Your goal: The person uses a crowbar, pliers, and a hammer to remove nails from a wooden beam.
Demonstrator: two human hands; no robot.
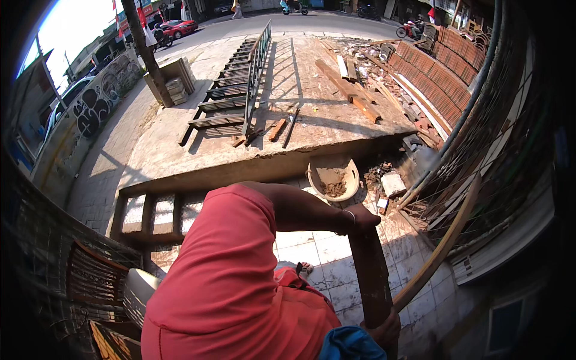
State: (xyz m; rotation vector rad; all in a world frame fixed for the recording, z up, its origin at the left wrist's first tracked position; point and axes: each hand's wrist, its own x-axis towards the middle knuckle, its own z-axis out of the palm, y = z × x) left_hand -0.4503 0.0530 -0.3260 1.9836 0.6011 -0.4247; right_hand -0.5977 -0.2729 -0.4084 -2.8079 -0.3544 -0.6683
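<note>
My left hand (363, 218), with a pale band at the wrist, grips the far end of a dark wooden board (370, 274). The arm in a red sleeve (216, 252) reaches across from the left. My right hand (386, 327) holds the board's near end, low in the picture and partly in shadow. Blue cloth (353, 343) lies against that wrist. Beside the board a long curved-looking wooden pole (438, 252) slants up to the right. Past my left hand stands a pale basket-like tub (334, 180) with brown debris in it. A foot (307, 267) shows on the tiles.
A metal staircase section (229, 87) lies on the raised concrete slab (180, 157). Timber (344, 87), rubble and stacked roof tiles (432, 67) are at the right. Steps (162, 213) and a chair (92, 276) stand left. A wire fence curves along the right; people on motorbikes are on the road.
</note>
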